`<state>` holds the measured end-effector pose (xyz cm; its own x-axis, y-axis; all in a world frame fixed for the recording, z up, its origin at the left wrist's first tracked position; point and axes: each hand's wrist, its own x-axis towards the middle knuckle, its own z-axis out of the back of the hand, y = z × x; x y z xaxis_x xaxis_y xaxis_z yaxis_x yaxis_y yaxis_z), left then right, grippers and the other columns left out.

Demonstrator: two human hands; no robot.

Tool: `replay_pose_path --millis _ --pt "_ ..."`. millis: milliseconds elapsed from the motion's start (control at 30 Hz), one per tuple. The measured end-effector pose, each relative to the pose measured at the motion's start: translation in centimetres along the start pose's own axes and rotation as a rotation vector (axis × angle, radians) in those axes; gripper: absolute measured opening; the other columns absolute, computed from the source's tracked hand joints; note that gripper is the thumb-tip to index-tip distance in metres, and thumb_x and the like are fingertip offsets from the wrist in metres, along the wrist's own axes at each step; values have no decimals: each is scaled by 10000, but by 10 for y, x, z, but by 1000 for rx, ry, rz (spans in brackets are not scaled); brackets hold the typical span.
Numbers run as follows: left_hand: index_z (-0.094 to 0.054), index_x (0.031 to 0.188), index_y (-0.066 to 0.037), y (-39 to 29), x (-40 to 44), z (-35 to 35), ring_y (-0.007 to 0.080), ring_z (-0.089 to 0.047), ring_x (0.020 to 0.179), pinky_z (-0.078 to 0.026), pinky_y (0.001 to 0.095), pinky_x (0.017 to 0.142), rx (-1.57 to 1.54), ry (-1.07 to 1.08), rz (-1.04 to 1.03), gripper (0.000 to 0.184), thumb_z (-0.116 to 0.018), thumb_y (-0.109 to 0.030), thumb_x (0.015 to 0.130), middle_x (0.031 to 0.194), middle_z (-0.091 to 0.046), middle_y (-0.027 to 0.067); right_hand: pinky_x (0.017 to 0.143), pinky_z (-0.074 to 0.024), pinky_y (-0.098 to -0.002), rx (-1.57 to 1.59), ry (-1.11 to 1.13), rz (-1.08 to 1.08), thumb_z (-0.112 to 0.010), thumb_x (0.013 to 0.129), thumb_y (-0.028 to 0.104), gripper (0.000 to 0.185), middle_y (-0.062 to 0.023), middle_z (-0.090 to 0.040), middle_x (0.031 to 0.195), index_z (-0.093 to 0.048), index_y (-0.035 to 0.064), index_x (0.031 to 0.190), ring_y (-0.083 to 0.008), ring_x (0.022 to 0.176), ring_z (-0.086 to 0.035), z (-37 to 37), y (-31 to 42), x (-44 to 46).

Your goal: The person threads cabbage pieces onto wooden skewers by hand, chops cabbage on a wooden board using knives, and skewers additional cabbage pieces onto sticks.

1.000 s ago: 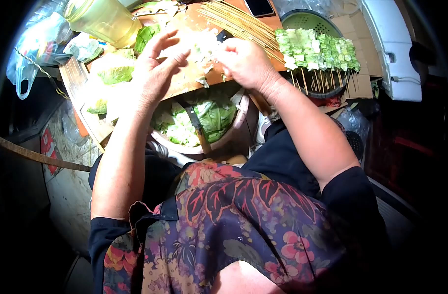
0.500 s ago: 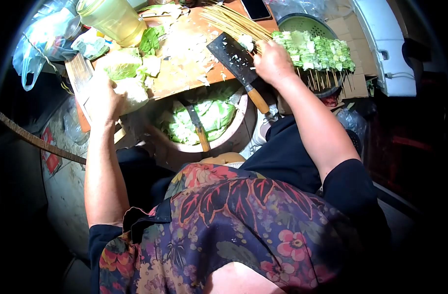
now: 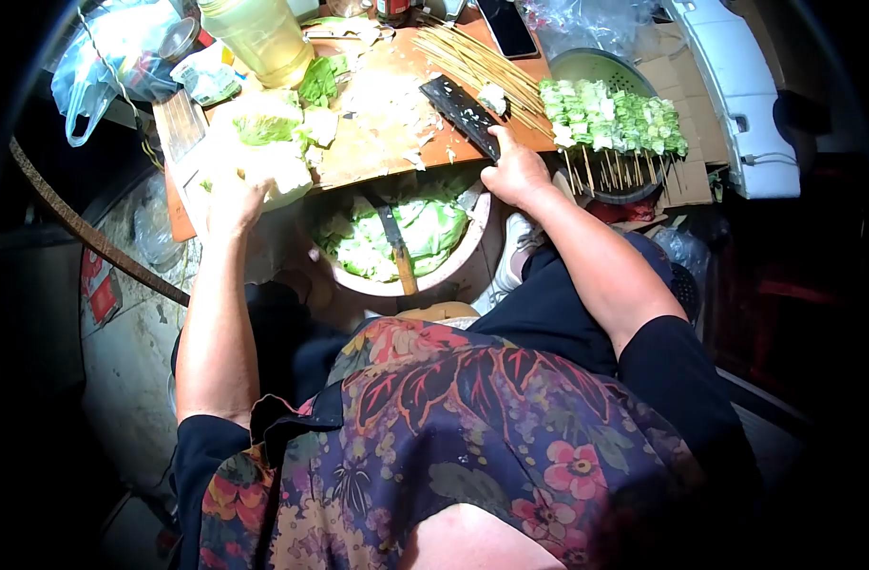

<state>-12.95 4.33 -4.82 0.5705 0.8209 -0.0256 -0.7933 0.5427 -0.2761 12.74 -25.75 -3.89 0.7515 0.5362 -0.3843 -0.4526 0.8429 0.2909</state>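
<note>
On the left side of the wooden board (image 3: 372, 169), pale cabbage leaves (image 3: 284, 179) lie stacked and brightly lit. My left hand (image 3: 233, 201) is closed at their near left edge, its fingertips partly lost in glare. My right hand (image 3: 518, 173) grips a dark cleaver (image 3: 458, 112) at its handle, which the fingers hide. The cleaver's blade is tilted, with bits of cabbage stuck to it. Below the board's front edge, a round tub (image 3: 463, 261) holds cut cabbage (image 3: 425, 228), and a wooden-handled knife (image 3: 396, 242) rests across it.
Bamboo skewers (image 3: 477, 62) lie behind the cleaver beside a phone (image 3: 507, 27). Skewered cabbage (image 3: 613, 116) sits on a green colander (image 3: 586, 65) at right. A jar of yellowish liquid (image 3: 263, 43) and a blue plastic bag (image 3: 121, 71) stand at back left.
My right hand has moved from near the skewers down to the cleaver's handle and taken hold. The blade has tilted. My left hand stays at the cabbage leaves; the whole view has shifted slightly.
</note>
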Motion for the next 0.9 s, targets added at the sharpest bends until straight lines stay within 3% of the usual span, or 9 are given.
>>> replay_pose_path --millis 67,167,300,367,533,600,733,833,900 --pt "-612 1090 57 3 7 1 252 -659 853 -503 341 757 -268 267 133 489 -721 -314 790 967 -680 184 929 -463 -414 -1 23 4 -572 739 171 644 -208 -630 1106 -396 145 1359 -352 1038 -609 6 7 -3" --pt "-651 1007 35 -3 5 2 173 -635 787 -493 307 664 -512 382 234 398 -748 -273 772 879 -680 115 904 -477 -409 12 55 48 -571 741 164 586 -206 -642 1066 -459 174 1316 -352 1016 -615 8 16 -10" --pt "-617 1081 6 -20 -1 12 177 -625 772 -489 323 619 -629 483 347 419 -753 -235 766 891 -661 97 872 -490 -417 -8 194 321 -569 728 146 560 -187 -653 1020 -493 160 1283 -348 977 -623 0 14 -21" --pt "-545 1179 -10 -8 4 -5 201 -610 756 -481 330 594 -893 579 434 533 -761 -232 746 934 -634 103 873 -489 -417 -48 260 436 -574 723 133 560 -186 -656 984 -501 157 1277 -344 974 -622 0 14 -27" --pt "-474 1246 -28 -32 -6 4 240 -595 783 -482 345 573 -732 520 328 649 -757 -223 696 1046 -594 147 817 -500 -399 36 461 521 -600 700 137 501 -172 -662 928 -572 158 1201 -320 910 -637 14 12 -33" --pt "-481 1231 -36 -35 -3 2 257 -578 868 -476 377 578 -680 513 329 662 -744 -242 659 1058 -571 162 793 -508 -382 115 353 537 -607 693 143 470 -157 -665 891 -595 162 1163 -306 866 -646 15 8 -30" --pt "-498 1211 -36 -41 1 -2 249 -579 849 -477 362 598 -673 580 382 643 -734 -289 669 1008 -578 143 823 -499 -424 175 -2 504 -550 711 116 475 -187 -659 921 -559 136 1186 -353 894 -634 12 5 -22" --pt "-514 1203 -51 -53 2 -10 232 -591 831 -492 329 638 -792 678 432 610 -722 -316 694 995 -587 120 874 -480 -426 35 -97 352 -529 760 86 495 -194 -615 1047 -508 113 1254 -363 975 -602 5 3 -11" --pt "-516 1211 -68 -76 -8 -18 215 -601 854 -501 317 684 -1145 593 426 594 -721 -325 715 1003 -596 102 889 -473 -429 -12 -109 299 -530 774 80 503 -191 -597 1069 -497 123 1274 -364 1003 -586 -3 -3 -2"
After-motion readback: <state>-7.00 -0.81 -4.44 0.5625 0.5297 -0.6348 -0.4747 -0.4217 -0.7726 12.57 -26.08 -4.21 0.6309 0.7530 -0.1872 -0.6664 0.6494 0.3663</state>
